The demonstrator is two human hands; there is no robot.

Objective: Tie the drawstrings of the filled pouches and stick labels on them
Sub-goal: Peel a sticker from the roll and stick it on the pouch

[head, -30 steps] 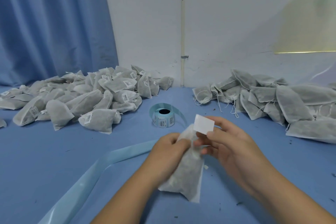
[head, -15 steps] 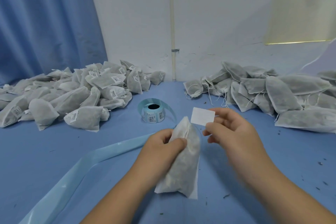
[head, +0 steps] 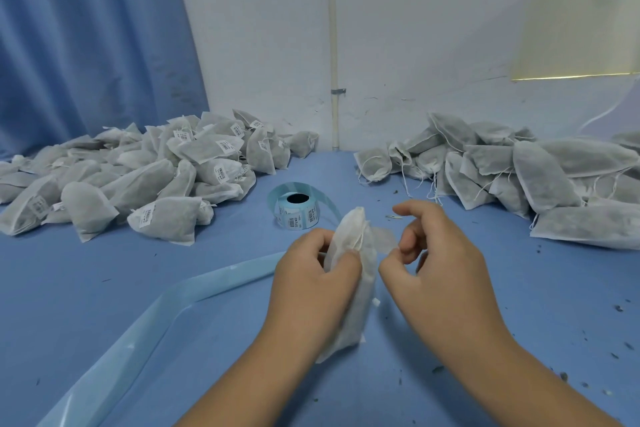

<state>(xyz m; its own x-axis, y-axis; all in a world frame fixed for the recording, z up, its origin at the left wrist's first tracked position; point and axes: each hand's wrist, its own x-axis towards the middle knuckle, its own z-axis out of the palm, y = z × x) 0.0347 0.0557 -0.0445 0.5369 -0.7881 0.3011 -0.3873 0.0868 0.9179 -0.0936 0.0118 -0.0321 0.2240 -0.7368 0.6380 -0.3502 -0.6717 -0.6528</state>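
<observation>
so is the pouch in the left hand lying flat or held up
Held up: the left hand grips the pouch roughly upright, narrow end on top.

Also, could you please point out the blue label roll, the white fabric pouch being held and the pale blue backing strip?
Blue label roll (head: 298,217): head view, printed side wall.
White fabric pouch (head: 349,229): head view, top above the left hand (head: 311,274).
Pale blue backing strip (head: 145,336): head view, middle stretch.
</observation>
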